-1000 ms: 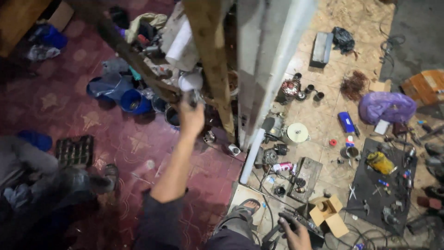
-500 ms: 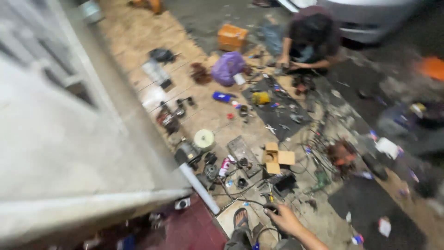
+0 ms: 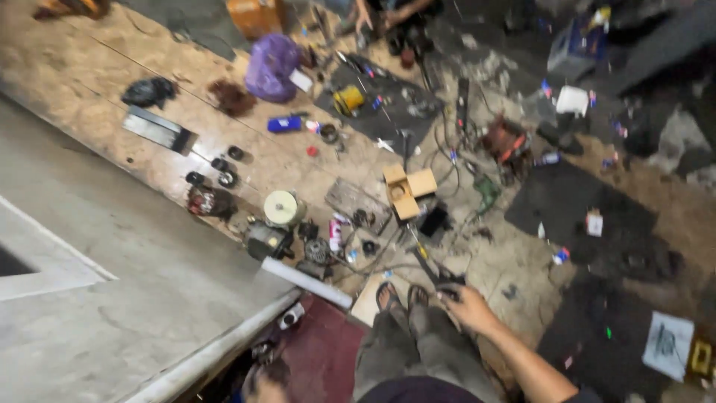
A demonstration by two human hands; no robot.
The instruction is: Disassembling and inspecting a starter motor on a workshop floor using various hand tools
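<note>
My right hand (image 3: 468, 304) reaches down to the floor beside my sandalled feet (image 3: 401, 297), with its fingers closed on a dark long-handled tool (image 3: 435, 273). The tool's tip points toward an open cardboard box (image 3: 409, 191) and a tangle of black cables (image 3: 388, 254). My left hand is out of view. My grey trouser legs (image 3: 406, 351) fill the bottom centre.
A grey panel (image 3: 97, 298) covers the left. A white tube (image 3: 306, 282), a white disc (image 3: 283, 207), a purple bag (image 3: 272, 66), a blue can (image 3: 285, 124) and a green drill (image 3: 486, 191) lie among scattered parts. Another person's hands (image 3: 373, 13) work at the top.
The view has swung right, away from the wooden post. My left hand, raised on the post before, has left the view. My right hand stays low by my feet on the dark tool.
</note>
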